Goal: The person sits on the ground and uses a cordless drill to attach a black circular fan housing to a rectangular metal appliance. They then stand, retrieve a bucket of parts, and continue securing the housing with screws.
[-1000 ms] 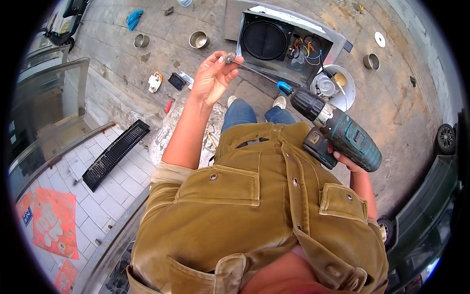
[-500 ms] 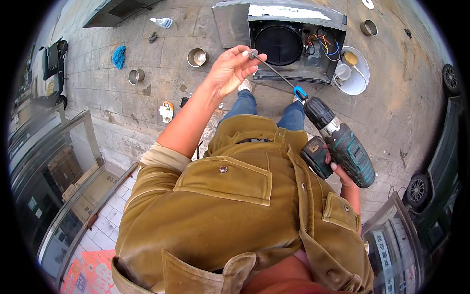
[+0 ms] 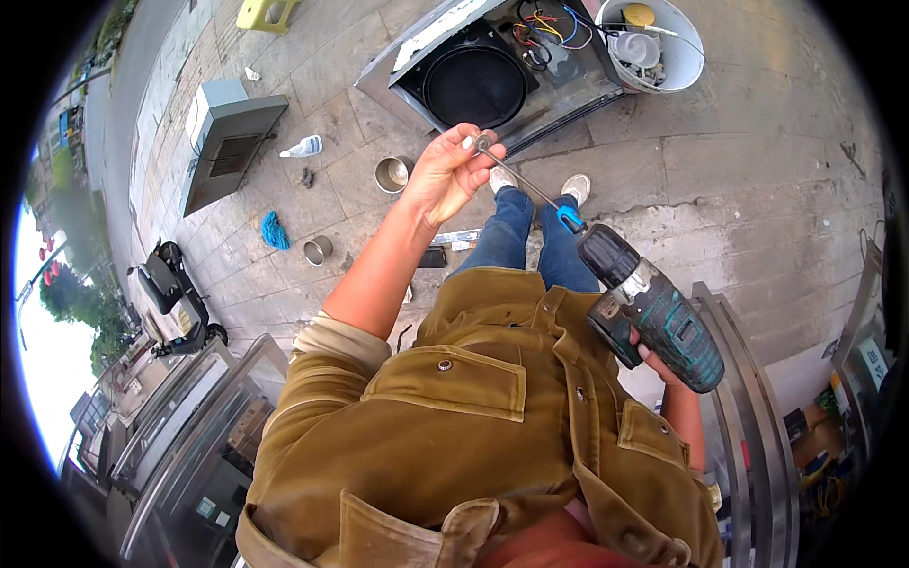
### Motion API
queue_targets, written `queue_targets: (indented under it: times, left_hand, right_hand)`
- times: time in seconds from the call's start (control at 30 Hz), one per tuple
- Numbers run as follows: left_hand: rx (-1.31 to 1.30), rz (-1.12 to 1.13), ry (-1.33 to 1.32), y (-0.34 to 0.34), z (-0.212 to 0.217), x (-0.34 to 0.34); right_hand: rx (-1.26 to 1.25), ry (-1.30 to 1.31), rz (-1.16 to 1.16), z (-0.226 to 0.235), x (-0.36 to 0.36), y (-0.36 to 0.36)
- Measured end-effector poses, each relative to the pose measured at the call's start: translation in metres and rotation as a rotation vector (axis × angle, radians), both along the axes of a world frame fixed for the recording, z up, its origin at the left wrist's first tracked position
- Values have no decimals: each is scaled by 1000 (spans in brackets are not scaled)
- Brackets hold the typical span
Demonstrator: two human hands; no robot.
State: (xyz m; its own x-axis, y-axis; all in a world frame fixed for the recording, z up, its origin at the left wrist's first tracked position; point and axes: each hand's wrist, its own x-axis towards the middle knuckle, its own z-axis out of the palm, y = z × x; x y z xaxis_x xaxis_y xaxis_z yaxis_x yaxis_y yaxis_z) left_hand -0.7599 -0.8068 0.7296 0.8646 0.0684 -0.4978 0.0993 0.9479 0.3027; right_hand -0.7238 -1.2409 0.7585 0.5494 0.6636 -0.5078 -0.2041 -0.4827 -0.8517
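My right hand (image 3: 655, 360) is wrapped round the handle of a teal and black cordless drill (image 3: 668, 317), which points up and to the left. From its chuck runs a long thin driver bit (image 3: 525, 178) with a blue collar (image 3: 569, 219) near the chuck. At the bit's far end, the thumb and fingers of my left hand (image 3: 440, 180) pinch a small round metal piece, like a washer or screw head (image 3: 483, 144). Just beyond that hand lies an open metal housing (image 3: 578, 112) with a round black fan opening (image 3: 473, 87) and coloured wires (image 3: 549, 28).
A white bucket (image 3: 684, 76) with containers inside stands beside the housing. On the paving are metal cups (image 3: 392, 174) (image 3: 318, 250), a blue cloth (image 3: 274, 231), a white bottle (image 3: 303, 147) and another metal box (image 3: 222, 151). A scooter (image 3: 175, 298) is parked left; glass doors (image 3: 199, 454) stand near me.
My view has turned, so the housing and bucket sit higher and further left, and the housing looks tilted. Both hands keep their holds on the drill and the small metal piece.
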Motion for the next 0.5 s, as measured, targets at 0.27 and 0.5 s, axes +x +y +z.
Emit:
queue_targets:
  times: [0.27,0.5]
  left_hand:
    - [-53,-18,-21,-31,-53,36]
    - [112,-140,76,-16,-101,52]
  right_hand:
    - [17,79,4,-37,33,0]
    - [-42,483,-251,-61,53,42]
